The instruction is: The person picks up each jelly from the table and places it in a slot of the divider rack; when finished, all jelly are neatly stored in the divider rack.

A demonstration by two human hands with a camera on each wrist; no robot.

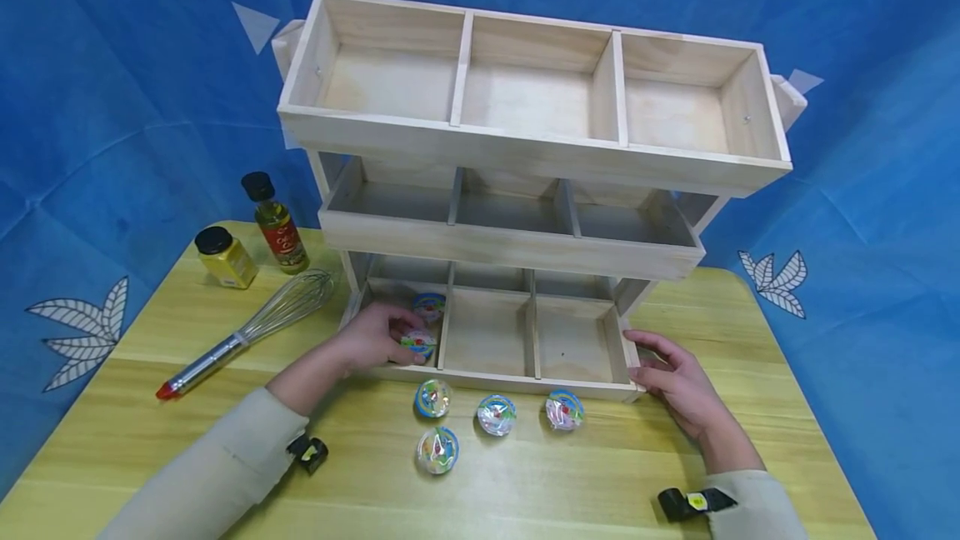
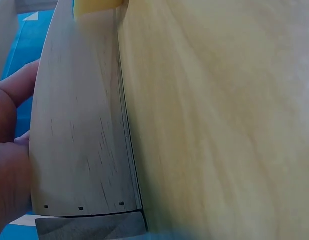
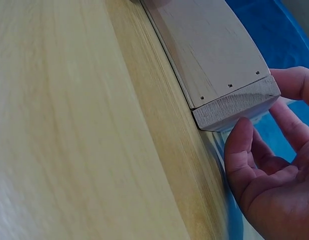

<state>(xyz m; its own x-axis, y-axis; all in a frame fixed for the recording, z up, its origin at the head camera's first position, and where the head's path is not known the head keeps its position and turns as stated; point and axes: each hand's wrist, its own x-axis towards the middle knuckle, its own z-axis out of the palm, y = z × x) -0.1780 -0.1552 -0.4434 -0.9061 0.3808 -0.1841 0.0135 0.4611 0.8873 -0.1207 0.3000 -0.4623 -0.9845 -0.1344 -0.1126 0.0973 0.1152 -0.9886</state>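
A three-tier wooden shelf (image 1: 480, 252) with divided trays stands on the table. In its bottom left compartment, my left hand (image 1: 378, 336) pinches a small round cup (image 1: 420, 343) with a shiny colourful lid, between thumb and fingers. Just behind it in that compartment lies a similar cup (image 1: 429, 305). My right hand (image 1: 682, 386) holds the bottom tray's front right corner (image 3: 239, 102), thumb at the front and fingers along the side. In the left wrist view, part of my left hand (image 2: 12, 145) shows beyond the tray's wooden side, and the cup is hidden.
Several more small cups (image 1: 497, 415) lie on the table (image 1: 570, 482) in front of the shelf. At the left are a whisk (image 1: 255, 327), a yellow jar (image 1: 227, 258) with a black lid and an oil bottle (image 1: 280, 227). A blue cloth (image 1: 150, 65) hangs behind.
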